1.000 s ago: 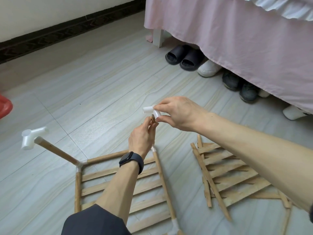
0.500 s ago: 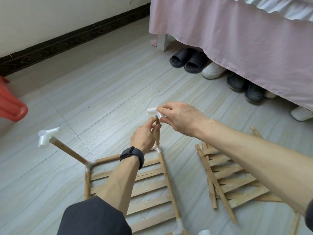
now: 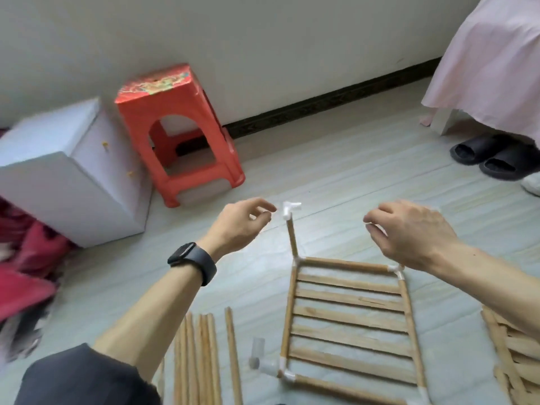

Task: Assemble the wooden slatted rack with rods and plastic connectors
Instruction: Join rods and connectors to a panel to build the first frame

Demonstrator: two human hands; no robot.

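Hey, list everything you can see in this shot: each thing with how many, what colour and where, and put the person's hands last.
slatted panel: one, wood, flat on the floor, centre right
upright rod: one, wood, at the panel's far left corner
top connector: one, white, capping the upright rod
loose rods: several, wood, left of the panel
extra connector: one, whitish, at the panel's near left corner
spare panels: stack, wood, right edge
stool: one clearly, red, by the wall
box: one, white, left of the stool
cloth: red, far left
slippers: pair, black, upper right
bed skirt: pink, top right
watch: one, black, left wrist
left hand: empty, beside the top connector
right hand: empty, above the panel
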